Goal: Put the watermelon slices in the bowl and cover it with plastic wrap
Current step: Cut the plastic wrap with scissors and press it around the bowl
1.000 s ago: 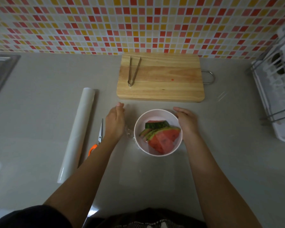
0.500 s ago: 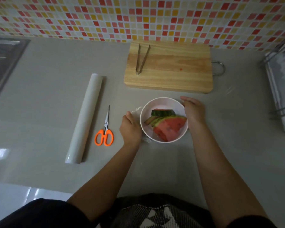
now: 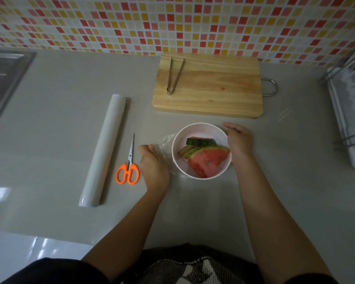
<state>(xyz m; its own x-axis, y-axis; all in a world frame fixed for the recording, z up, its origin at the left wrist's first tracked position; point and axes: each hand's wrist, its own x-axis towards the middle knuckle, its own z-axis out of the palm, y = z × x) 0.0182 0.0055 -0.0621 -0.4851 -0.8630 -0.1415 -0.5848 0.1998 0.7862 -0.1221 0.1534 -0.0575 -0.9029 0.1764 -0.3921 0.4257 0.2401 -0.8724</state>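
Bowl [image 3: 201,132] with watermelon slices [image 3: 207,158] sits between both hands on counter [image 3: 59,124]. Right hand [image 3: 239,141] cupped against bowl's right rim, fingers curled over edge, palm on side. Left hand [image 3: 154,167] just left of bowl, loosely curled, pinching crumpled plastic wrap [image 3: 165,143] bunched against bowl's left side; exact grip hard to tell. Scissors [image 3: 128,165] just left of left hand, wrap roll [image 3: 105,150] farther left. Cutting board [image 3: 208,86] with tongs [image 3: 174,76] beyond hands.

text: none legible | labels: none | brands: none | numbers: none | signs: none
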